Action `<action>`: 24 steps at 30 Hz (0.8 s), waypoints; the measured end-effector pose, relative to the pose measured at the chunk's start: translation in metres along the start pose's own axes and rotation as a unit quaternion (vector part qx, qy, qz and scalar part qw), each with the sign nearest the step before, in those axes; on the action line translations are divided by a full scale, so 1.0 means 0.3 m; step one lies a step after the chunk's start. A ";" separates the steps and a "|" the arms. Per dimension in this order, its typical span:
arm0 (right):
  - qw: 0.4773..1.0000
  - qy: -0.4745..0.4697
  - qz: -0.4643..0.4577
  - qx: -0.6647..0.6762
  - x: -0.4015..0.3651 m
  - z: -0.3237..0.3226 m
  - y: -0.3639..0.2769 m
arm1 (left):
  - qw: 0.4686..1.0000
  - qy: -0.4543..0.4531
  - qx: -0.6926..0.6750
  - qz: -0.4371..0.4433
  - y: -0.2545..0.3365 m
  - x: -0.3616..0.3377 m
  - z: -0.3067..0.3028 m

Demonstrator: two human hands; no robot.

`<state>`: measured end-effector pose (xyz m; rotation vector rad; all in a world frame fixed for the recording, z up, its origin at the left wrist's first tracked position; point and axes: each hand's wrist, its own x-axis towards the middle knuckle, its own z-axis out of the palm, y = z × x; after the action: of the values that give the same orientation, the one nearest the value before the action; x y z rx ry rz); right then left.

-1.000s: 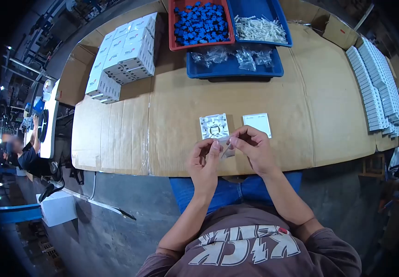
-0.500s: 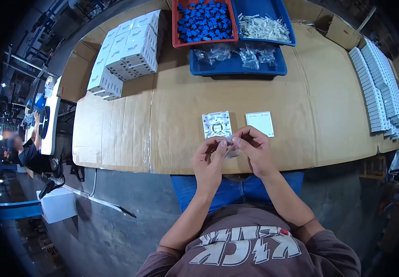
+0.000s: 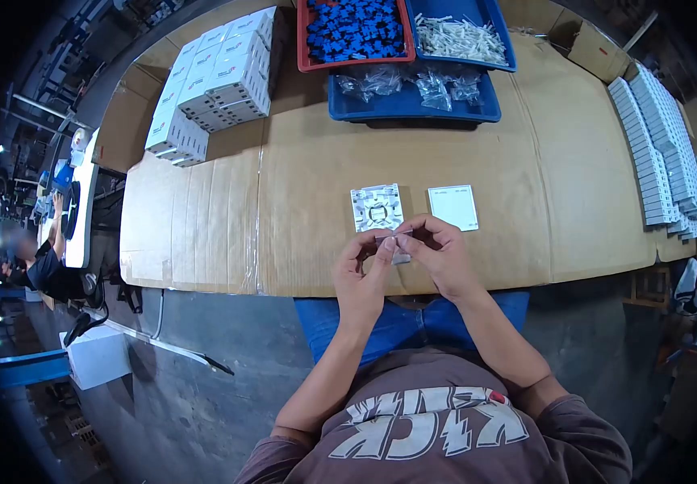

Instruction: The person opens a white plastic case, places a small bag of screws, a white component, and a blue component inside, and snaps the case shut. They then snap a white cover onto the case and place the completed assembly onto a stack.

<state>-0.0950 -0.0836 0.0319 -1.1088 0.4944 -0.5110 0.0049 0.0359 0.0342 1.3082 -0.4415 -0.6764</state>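
Observation:
Between my two hands is a small clear plastic bag (image 3: 400, 259), pinched at its upper edge near the front of the table. My left hand (image 3: 364, 270) is closed on the bag's left side, thumb against fingers. On the other side my right hand (image 3: 444, 263) pinches it the same way, and the fingertips of both hands nearly meet. What the bag contains is too small to make out. Just beyond my fingers lies a white plastic box base (image 3: 377, 202) with a round centre. A flat white square cover (image 3: 452, 207) lies to its right.
At the back stand a red tray (image 3: 356, 64) of blue parts, a blue tray (image 3: 513, 56) of white parts, and a lower blue tray (image 3: 413, 115) of plastic bags. White boxes (image 3: 219, 77) are stacked left, white pieces (image 3: 647, 153) right. Another person (image 3: 46, 258) works far left.
My hands have moved slightly, with the bag's top edge now stretched straighter between the fingertips. The whole view has shifted a little; the base and cover stay on the table.

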 end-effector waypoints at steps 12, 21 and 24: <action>1.000 0.012 0.019 -0.001 0.007 -0.008 0.029 | 1.000 0.008 -0.023 -0.007 -0.010 -0.001 -0.011; 0.999 0.004 0.020 -0.025 0.010 -0.013 0.030 | 0.997 -0.001 -0.063 -0.049 -0.023 0.007 -0.023; 0.999 0.003 0.014 -0.037 0.016 -0.012 0.039 | 0.997 -0.004 -0.063 -0.047 -0.039 0.010 -0.033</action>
<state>-0.0919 -0.0849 0.0193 -1.1689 0.5370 -0.4743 0.0112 0.0396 0.0206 1.2139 -0.3399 -0.7760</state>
